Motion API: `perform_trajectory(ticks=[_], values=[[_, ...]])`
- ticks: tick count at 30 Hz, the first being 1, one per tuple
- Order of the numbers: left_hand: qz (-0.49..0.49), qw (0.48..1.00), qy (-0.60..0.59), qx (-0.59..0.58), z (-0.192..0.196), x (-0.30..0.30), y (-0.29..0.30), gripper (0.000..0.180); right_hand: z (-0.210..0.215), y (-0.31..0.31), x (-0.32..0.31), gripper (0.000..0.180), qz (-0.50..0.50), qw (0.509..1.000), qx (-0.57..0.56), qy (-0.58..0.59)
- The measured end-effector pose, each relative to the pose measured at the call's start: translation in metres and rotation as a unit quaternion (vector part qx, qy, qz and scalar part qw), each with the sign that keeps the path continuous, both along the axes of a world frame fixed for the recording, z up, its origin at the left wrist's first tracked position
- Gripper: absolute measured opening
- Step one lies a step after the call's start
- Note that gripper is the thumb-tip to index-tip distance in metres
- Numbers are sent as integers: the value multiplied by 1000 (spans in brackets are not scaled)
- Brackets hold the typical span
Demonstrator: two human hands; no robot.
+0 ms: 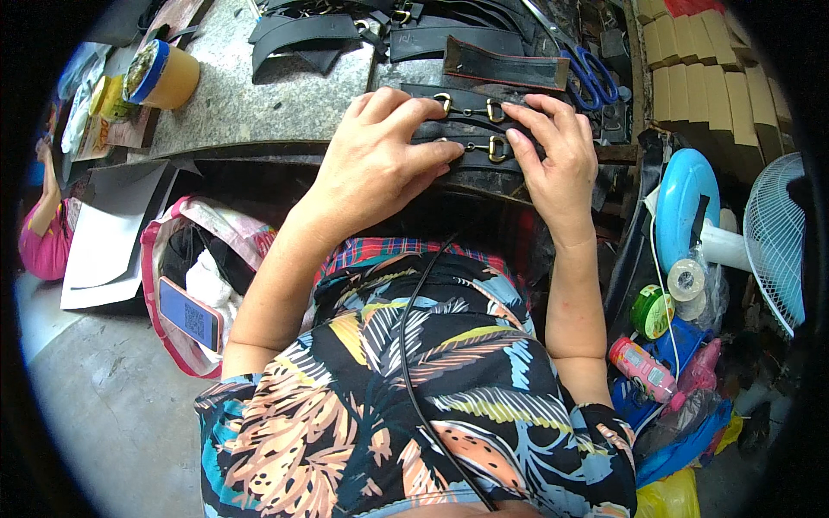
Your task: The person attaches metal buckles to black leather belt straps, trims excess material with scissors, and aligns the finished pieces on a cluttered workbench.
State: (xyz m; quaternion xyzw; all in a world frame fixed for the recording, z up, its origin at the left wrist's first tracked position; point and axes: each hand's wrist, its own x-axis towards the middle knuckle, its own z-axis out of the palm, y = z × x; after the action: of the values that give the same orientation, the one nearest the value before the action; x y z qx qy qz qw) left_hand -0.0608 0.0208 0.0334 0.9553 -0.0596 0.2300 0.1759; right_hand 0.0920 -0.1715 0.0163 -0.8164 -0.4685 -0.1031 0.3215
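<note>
Two black leather straps lie one below the other at the bench's near edge, each with brass-coloured hardware. The upper fitting (471, 111) and the lower fitting (496, 149) both have rings joined by a short link. My left hand (377, 155) rests over their left side, index fingertip at the upper ring and thumb at the lower one, with a gap between. From the right, my right hand (557, 160) touches near the right-hand rings, its thumb and fingers apart. Just beyond lies a dark strip with reddish edges (505, 66).
Cut black leather pieces (302, 39) and blue-handled scissors (594, 78) lie farther back. A blue-rimmed tub (164, 76) stands at left on the stone top (250, 108). Folded brown cardboard (704, 86) and a fan (773, 233) are at right. A phone (188, 312) lies on a bag at left.
</note>
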Motion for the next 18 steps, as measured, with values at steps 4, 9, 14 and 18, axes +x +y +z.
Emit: perform_trajectory(ticks=[4, 9, 14, 18], values=[[70, 997, -32, 12, 2, 4, 15, 36, 3, 0, 8, 29, 15, 999, 25, 37], [98, 989, 49, 97, -1, 19, 30, 37, 8, 5, 15, 30, 6, 998, -55, -9], [113, 983, 49, -136, 6, 20, 34, 26, 19, 12, 22, 19, 29, 982, 60, 179], [46, 905, 94, -412, 18, 2, 27, 27, 30, -3, 15, 15, 58, 901, 166, 396]])
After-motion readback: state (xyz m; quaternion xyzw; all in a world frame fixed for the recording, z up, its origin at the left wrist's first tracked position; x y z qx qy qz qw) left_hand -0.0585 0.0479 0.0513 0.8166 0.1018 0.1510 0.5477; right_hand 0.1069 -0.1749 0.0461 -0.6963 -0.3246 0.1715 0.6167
